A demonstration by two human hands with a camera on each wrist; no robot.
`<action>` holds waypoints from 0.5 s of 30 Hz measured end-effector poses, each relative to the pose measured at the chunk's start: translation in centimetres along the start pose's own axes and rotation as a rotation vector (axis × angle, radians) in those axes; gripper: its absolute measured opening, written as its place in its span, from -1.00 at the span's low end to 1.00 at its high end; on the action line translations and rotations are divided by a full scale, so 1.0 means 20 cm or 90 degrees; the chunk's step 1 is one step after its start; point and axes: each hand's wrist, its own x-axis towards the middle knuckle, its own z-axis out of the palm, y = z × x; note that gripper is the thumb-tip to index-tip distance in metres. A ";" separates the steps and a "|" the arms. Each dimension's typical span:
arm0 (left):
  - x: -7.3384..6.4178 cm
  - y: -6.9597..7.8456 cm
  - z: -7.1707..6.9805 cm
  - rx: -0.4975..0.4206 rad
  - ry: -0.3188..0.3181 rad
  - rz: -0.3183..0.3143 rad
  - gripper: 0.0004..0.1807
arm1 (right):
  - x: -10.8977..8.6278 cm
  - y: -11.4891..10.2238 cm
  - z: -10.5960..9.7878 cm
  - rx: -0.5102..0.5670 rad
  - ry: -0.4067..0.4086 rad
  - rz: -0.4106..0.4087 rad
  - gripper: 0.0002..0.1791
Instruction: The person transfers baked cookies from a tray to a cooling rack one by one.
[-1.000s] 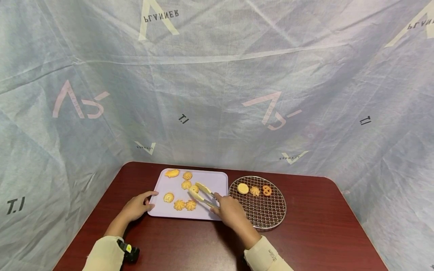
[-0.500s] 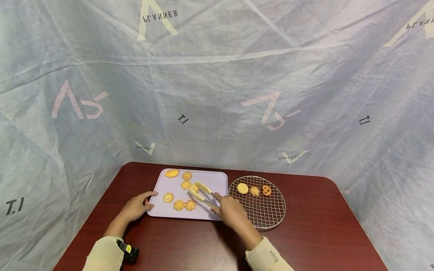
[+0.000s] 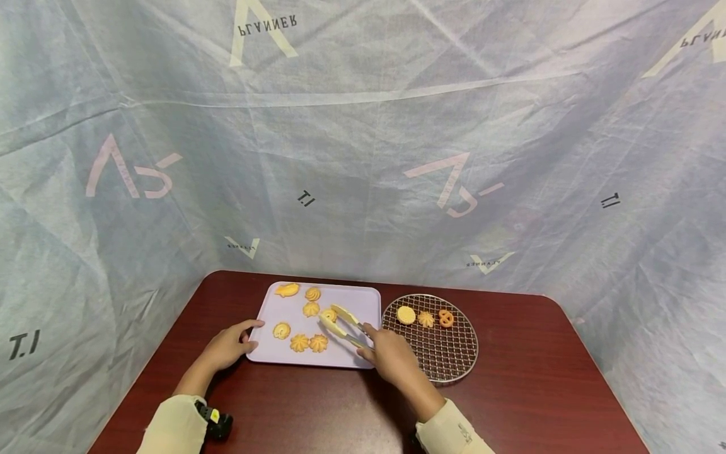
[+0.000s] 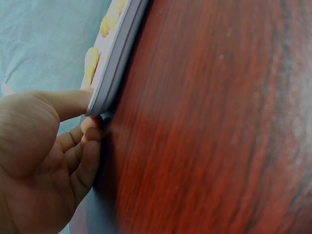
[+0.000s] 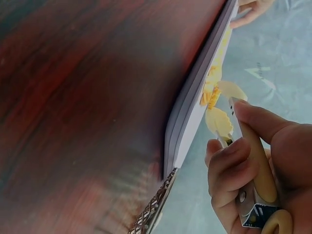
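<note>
Head: R hand [image 3: 392, 358] grips tongs [image 3: 334, 326], tips either side of round cookie [image 3: 328, 314] nr ctr of tray [image 3: 354, 301]; L hand [image 3: 225, 347] pinches tray's L edge. L wrist: thumb atop edge, fingers below. R wrist: fingers curled round tongs.

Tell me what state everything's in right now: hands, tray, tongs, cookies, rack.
Tray: lying right side up, six cookies on it
Left hand: holding the tray's left edge
Right hand: gripping the tongs
Tongs: arms spread, tips either side of a seventh cookie; firm grip unclear
Rack: lying beside the tray, three cookies on it
</note>
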 end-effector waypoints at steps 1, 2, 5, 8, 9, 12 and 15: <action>0.00 0.00 0.00 0.000 0.000 0.000 -0.50 | 0.00 0.00 0.00 0.001 0.001 0.000 -0.34; 0.00 0.00 0.00 0.001 0.000 -0.001 -0.50 | 0.00 0.00 0.00 0.003 0.002 0.000 -0.34; 0.00 -0.01 0.00 0.002 -0.001 -0.004 -0.50 | -0.01 0.01 0.00 0.011 0.005 0.004 -0.34; 0.00 0.00 0.00 0.004 -0.002 -0.009 -0.50 | -0.02 0.02 0.00 0.018 0.010 0.004 -0.33; 0.00 0.00 0.00 0.004 -0.002 -0.009 -0.50 | -0.02 0.02 0.00 0.019 0.012 0.004 -0.33; 0.00 0.00 0.00 0.001 -0.002 -0.009 -0.50 | -0.03 0.03 -0.01 0.018 0.017 -0.001 -0.32; 0.00 0.00 0.00 0.000 0.000 -0.003 -0.51 | -0.04 0.03 -0.01 0.015 0.018 -0.006 -0.32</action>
